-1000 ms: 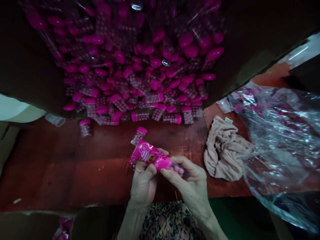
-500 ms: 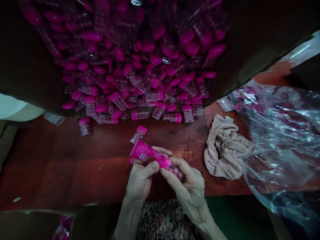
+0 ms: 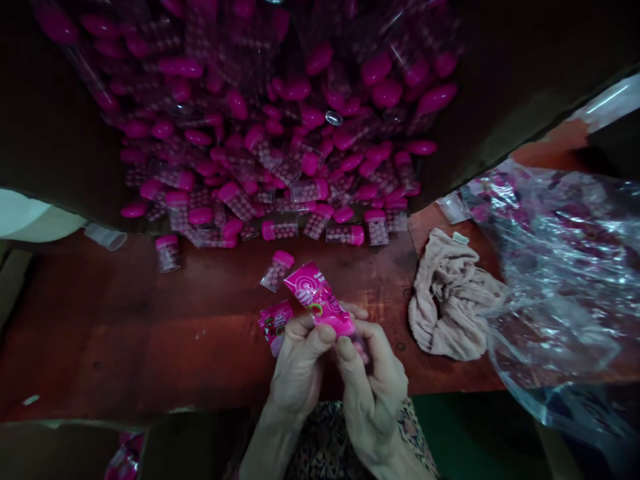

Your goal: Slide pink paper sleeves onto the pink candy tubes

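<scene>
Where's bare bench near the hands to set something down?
Widest patch: the reddish wooden bench left of the left hand and pink wrapper, in front of the loose capped tube. Narrower: between the right hand and the crumpled beige cloth. Crowded: the pink-capped tube pile and clear plastic bag.

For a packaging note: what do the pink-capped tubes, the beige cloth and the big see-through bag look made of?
The tubes look like clear, rigid plastic with glossy pink caps; the pink balls show through their walls. The beige cloth looks like a soft, matte knit, judging by its limp folds. The bag seems thin, clear plastic film, with crinkles and bright glare.
</scene>
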Available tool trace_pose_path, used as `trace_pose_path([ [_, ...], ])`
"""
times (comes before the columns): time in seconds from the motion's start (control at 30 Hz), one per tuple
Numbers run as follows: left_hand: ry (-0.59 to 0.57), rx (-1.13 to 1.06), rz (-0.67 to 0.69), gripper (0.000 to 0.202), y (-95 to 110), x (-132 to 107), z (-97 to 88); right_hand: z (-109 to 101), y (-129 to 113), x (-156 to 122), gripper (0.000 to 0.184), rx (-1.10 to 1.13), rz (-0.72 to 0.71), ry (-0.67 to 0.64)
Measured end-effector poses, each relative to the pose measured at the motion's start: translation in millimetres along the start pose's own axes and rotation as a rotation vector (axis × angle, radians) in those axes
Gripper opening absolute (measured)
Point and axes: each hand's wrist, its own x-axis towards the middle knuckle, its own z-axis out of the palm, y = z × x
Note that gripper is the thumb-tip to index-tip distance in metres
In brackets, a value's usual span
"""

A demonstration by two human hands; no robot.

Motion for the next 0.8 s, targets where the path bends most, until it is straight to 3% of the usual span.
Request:
trace_pose_path([
  [0.2,0.030,-0.004,0.020,0.020,-1,0,-2.8,4,7,1,0.017,0.105,0.054,-0.076],
  [0.33,0.013,-0.008,0.115,0.026,4,2,-2.3,7,11,5,0.017,0.000,-0.083,-0.170],
  [0.47,-0.011,-0.009,0.146,0.024,3,3,-5.2,8,9,8,0.023,-0.088,-0.190,-0.138],
  [0.6,-0.068,0.011,0.097,0.032,0,3,-9.4,5,5,9,0.028,-0.086,-0.159,-0.153],
  [0.8,-0.042,0.099,0.112,0.036,4,2,-9.0,3,0,8,0.029,-0.009,-0.094,-0.186],
])
